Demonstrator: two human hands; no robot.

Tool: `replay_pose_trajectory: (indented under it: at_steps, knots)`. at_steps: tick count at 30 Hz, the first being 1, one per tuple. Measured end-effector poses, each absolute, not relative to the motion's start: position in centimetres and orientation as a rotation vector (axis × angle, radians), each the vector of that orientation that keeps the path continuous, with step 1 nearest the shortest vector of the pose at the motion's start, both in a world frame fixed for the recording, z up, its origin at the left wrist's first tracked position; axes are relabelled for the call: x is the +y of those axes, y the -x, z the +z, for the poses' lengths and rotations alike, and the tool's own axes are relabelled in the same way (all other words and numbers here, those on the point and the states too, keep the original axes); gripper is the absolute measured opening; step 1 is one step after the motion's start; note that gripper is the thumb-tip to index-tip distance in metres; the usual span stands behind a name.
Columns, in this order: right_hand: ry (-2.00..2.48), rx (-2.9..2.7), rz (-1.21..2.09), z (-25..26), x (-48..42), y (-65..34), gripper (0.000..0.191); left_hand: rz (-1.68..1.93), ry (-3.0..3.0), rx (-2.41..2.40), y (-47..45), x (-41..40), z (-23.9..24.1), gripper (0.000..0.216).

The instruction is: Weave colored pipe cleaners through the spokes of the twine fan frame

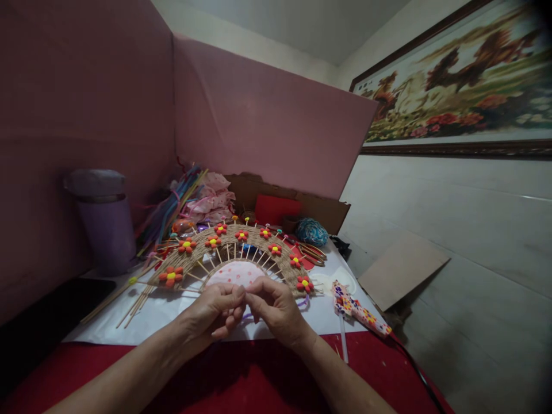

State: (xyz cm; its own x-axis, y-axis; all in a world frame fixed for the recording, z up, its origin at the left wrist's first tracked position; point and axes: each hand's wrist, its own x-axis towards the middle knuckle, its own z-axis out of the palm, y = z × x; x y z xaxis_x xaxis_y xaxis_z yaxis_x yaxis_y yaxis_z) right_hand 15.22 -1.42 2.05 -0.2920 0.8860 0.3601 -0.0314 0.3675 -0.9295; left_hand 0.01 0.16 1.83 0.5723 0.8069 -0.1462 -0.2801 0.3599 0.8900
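My left hand and my right hand meet fingertip to fingertip, both closed in a pinch. A thin purple pipe cleaner shows between them, and a purple end sticks out beyond my right hand; the exact grip is hidden by the fingers. Just behind stands a fan-shaped craft piece with a twine-woven arch, thin wooden sticks and red-orange flowers with yellow centres. At its base is a white half-round panel with pinkish dots, partly covered by my hands.
A patterned glue gun with a cord lies at right, near scissors and blue yarn. Loose sticks, pipe cleaners and a purple bin are at left. White sheet covers part of the red cloth.
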Motion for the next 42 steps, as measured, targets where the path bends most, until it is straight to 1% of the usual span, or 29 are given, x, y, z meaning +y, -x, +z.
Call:
replay_pose_trajectory:
  at_steps: [3,10,15,25,33,42]
  knots:
    - [0.776,-1.581,1.123,2.00,-1.41,-15.20,0.019,0.756,-0.958,0.662,-0.05,0.35,1.76,0.040]
    - [0.659,-1.450,1.325,2.05,-1.09,-15.20,0.018,0.733,-0.967,0.603,-0.15,0.36,1.99,0.041]
    - [0.620,-1.431,1.359,2.04,-0.96,-15.25,0.017,0.725,-0.962,0.585,-0.13,0.23,1.98,0.042]
    - [0.622,-1.437,1.351,2.02,-1.01,-15.25,0.017,0.732,-0.914,0.588,-0.20,0.29,1.78,0.039]
    - [0.692,-1.438,1.312,1.78,-0.97,-14.99,0.021,0.743,-0.913,0.649,-0.28,0.18,1.82,0.044]
    - [0.711,-1.468,1.240,1.23,-0.91,-14.88,0.021,0.786,-0.854,0.646,-0.21,0.35,1.05,0.037]
